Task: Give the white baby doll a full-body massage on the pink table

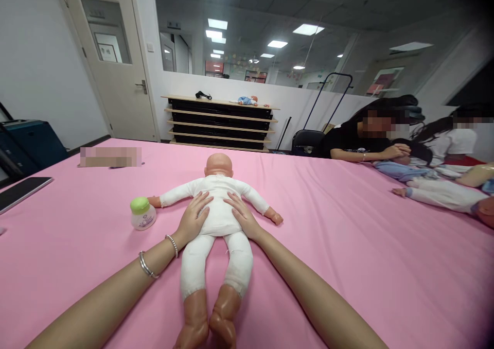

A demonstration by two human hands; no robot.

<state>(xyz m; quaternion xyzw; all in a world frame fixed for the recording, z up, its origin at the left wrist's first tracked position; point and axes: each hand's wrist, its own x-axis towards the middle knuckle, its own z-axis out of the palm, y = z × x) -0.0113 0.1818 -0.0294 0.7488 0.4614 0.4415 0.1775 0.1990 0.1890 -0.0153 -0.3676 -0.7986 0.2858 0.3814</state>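
A baby doll [219, 220] with a white cloth body lies stretched out on the pink cloth, its head away from me and its feet towards me. Flat against the left side of its torso rests my left hand [195, 216], fingers extended and a bracelet at the wrist. On the opposite side, my right hand [244, 217] lies open with its fingers over the doll's waist. Neither hand grips anything. Beside the doll's hand on the left stands a small jar [143, 214] with a green lid.
A pink cloth [332, 225] covers the table. A dark flat device [25, 192] lies at the left edge. More dolls [443, 192] lie on the right, near a seated person [347, 138] in black. Low shelving [222, 122] stands along the back wall.
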